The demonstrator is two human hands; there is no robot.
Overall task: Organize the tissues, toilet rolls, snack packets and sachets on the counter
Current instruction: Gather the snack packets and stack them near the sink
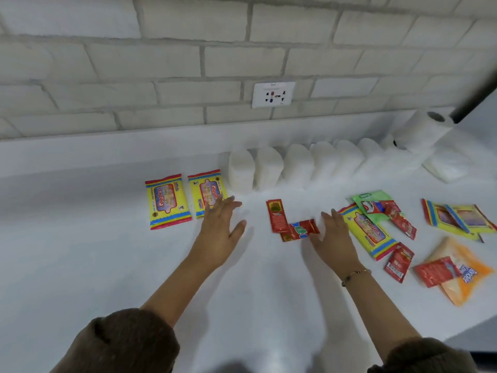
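Head view. Brown sleeves (126, 343) frame the lower edge, with both forearms reaching over the white counter (80, 251). The left hand (219, 232) is released, fingers straight and spread, grasping nothing; its fingertips overlap the corner of the second of two yellow snack packets (167, 201) (207, 193) lying side by side, though contact cannot be told. The right hand (336, 238), with a bracelet (355, 274) at the wrist, is likewise released and flat. It lies between a pair of red sachets (275, 215) (301, 230), set in an L with their ends touching, and a third yellow packet (368, 230). To the right lie a green packet (373, 200), loose red sachets (400, 219) (398, 262) (433, 273), an orange packet (468, 275) and overlapping yellow packets (457, 219). Behind them, a row of white tissue stacks (295, 165) runs toward a toilet roll (422, 130) and a folded tissue (446, 165). A wall socket (273, 94) sits in the brick wall (161, 63).
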